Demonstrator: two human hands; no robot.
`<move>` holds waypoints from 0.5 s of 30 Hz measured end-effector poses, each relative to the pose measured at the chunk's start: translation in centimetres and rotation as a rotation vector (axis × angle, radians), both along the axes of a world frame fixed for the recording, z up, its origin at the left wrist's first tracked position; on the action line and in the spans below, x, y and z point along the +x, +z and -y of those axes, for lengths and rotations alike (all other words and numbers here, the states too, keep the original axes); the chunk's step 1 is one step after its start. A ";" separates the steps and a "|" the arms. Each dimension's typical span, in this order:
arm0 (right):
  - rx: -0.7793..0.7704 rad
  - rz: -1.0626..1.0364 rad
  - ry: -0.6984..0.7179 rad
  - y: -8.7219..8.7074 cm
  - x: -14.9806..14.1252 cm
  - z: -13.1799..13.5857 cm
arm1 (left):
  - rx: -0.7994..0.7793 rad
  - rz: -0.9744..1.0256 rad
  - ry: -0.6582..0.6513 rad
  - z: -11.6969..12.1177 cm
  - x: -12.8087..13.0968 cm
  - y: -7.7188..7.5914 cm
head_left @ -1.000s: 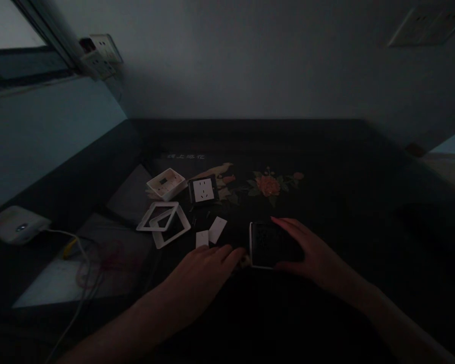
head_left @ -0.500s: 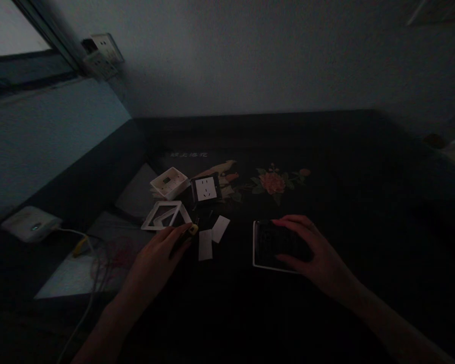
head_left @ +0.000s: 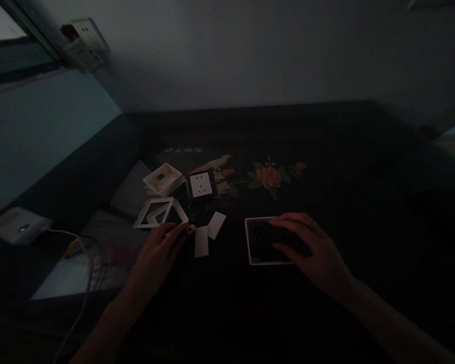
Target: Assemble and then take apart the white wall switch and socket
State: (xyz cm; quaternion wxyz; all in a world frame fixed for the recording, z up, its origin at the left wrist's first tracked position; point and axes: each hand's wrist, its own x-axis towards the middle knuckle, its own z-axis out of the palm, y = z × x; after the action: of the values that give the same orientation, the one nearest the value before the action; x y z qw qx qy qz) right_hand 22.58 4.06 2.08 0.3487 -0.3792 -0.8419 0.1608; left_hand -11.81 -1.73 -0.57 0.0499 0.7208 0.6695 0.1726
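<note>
At the left, my left hand [head_left: 160, 248] is closed around a dark tool handle with a yellow end [head_left: 190, 229]; the rest of the tool is hidden. Under my right hand [head_left: 310, 246] lies a white-rimmed socket panel [head_left: 247, 241] with its black back facing up. My right thumb and fingers grip the black part. Beside my left hand are white frames [head_left: 144, 214], two white cover plates [head_left: 201, 241] and a few small screws [head_left: 192, 218]. Behind them sit an open white box [head_left: 163, 180] and a socket [head_left: 201, 185] with a white face and black surround.
The dark tabletop [head_left: 349, 167] bears a printed flower [head_left: 269, 177]. A white plug block [head_left: 18, 226] with a pale cable [head_left: 86, 288] lies at the left. Wall sockets [head_left: 89, 35] are at the upper left, and a raised edge runs along the back.
The view has shifted slightly. My right fingers now sit on the panel's black back, with more of its white rim showing. My left hand still holds the yellow-ended handle.
</note>
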 end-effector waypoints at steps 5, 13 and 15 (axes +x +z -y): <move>-0.039 -0.066 -0.045 0.0 -0.2 -0.1 | 0.010 -0.021 -0.038 -0.7 0.3 0.2; -0.117 -0.275 -0.287 2.5 -0.3 -0.7 | 0.017 0.435 -0.118 -0.6 4.6 3.3; -0.218 -0.353 -0.245 3.6 -1.1 -0.5 | -0.117 0.911 -0.186 -0.9 6.8 4.3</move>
State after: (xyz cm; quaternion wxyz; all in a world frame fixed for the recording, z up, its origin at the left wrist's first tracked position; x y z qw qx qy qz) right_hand 21.51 4.57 5.69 0.4645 -0.4797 -0.6932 0.2711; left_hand -5.00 -0.84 3.75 0.3945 0.6245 0.5206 0.4282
